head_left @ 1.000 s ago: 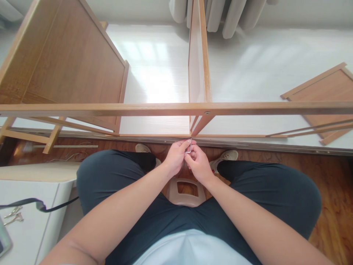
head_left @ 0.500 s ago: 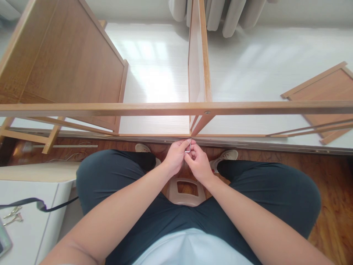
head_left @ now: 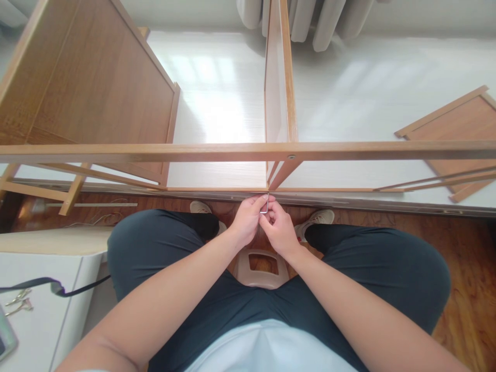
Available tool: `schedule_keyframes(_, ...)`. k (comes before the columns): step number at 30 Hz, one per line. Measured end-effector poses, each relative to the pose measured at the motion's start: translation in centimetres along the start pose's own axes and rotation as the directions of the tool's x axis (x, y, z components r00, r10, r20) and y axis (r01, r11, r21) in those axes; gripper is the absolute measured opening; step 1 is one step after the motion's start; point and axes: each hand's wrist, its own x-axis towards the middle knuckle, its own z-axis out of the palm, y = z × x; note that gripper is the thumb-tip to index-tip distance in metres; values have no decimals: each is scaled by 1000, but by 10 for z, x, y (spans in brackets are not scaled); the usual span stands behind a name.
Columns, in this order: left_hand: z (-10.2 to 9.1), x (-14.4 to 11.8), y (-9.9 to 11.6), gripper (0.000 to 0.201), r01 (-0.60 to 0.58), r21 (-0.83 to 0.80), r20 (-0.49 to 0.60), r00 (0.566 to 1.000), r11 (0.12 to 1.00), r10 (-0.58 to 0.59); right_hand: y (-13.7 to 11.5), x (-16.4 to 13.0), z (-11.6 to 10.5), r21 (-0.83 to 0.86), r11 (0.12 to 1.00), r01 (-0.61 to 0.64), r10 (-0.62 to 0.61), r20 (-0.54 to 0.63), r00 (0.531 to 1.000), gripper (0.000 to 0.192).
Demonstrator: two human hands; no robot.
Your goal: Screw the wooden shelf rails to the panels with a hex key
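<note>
Barely anything shifts across this last second, and that tells you something. Your wooden frame (head_left: 248, 151) stays where it was, its long rail running left to right across the view, with the upright divider panel (head_left: 279, 77) meeting it at the middle and the big side panel (head_left: 89, 88) leaning at far left. A loose panel (head_left: 457, 124) lies on the white surface at far right. Your knees remain spread either side of the plastic stool (head_left: 260, 268) on the wooden floor (head_left: 465, 258).

Your left hand (head_left: 246, 219) and right hand (head_left: 279, 231) are still pressed together just under the near edge of the frame, below the divider joint. Between them sits the small metal hex key (head_left: 265, 206), upright, its top end right at that near edge. The fingers of both hands are curled in tight around it, pinching the key from either side; neither hand has let go or changed grip. With hands and key this steady, you seem to be mid-turn on a fastener at that joint, working in small motions.
</note>
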Motion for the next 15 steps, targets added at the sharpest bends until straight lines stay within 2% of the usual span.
schedule_keyframes(15, 2, -1, 2, 27, 11, -11, -4, 1000, 1000, -11, -1, -1, -1, -16, 1000, 4, -4, 8, 1000, 11)
